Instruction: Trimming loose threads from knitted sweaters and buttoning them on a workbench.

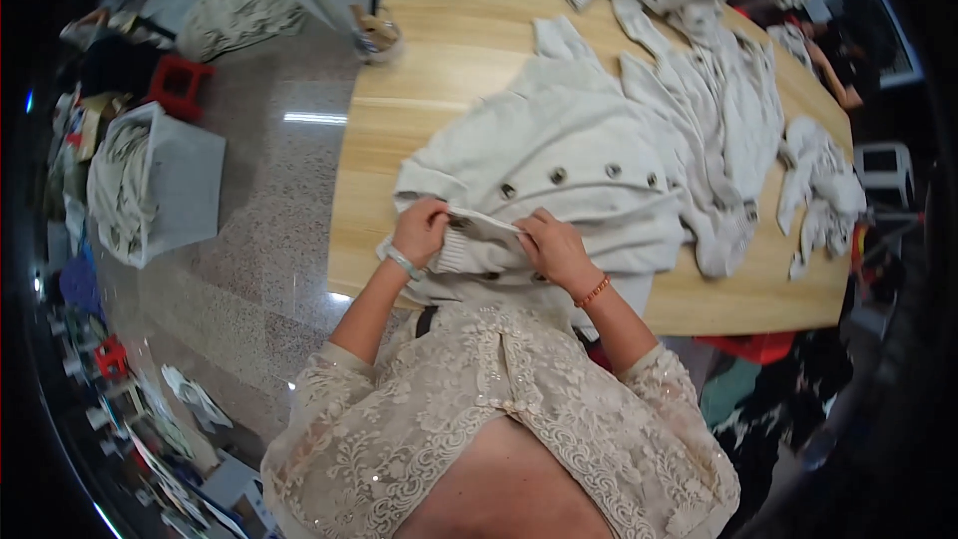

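Note:
A pale cream knitted cardigan (589, 135) with several dark round buttons lies spread on the wooden table (439, 70), partly over its near edge. My left hand (422, 233) pinches the cardigan's edge strip near a ribbed part. A short way to the right, my right hand (555, 252) grips the same strip, with thumb and fingers pressed together. Between the two hands the strip is stretched nearly straight. The fingertips are partly hidden in the fabric.
More cream knitwear (718, 110) lies heaped along the table's right side, with a smaller bundle (823, 190) beyond it. A small container (379, 37) sits at the left table edge. On the floor at left stand a white bin (185, 190) of garments and a red stool (180, 85).

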A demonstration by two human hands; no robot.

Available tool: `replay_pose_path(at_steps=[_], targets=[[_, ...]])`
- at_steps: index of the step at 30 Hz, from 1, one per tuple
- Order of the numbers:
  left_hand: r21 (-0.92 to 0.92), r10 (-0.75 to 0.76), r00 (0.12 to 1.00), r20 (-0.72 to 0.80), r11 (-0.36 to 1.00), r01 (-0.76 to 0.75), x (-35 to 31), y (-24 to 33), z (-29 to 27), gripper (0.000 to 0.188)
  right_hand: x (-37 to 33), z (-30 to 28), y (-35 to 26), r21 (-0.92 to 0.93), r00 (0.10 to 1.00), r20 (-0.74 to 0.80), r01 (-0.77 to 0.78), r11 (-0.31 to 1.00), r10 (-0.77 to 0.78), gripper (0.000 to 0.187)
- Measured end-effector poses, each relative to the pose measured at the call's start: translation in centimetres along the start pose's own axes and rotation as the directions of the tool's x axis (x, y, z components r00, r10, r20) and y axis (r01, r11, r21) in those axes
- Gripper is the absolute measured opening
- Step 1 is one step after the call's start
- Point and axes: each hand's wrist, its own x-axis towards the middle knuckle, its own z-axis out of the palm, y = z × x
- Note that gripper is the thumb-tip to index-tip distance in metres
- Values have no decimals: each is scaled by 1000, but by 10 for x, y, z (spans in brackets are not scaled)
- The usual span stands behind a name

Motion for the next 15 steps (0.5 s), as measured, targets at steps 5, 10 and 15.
replay_pose_path(at_steps=[5, 10, 15], targets=[[218, 485, 874, 24, 851, -478, 7, 84, 21, 46, -12, 4, 6, -24, 999, -47, 20, 1000, -21, 15], [247, 410, 859, 308, 837, -488, 12, 50, 55, 35, -13, -3, -6, 132, 974, -208, 116, 984, -86, 15], [429, 200, 883, 425, 814, -391, 27, 41, 65, 26, -13, 12, 8, -9, 987, -154, 31, 999, -32, 14]])
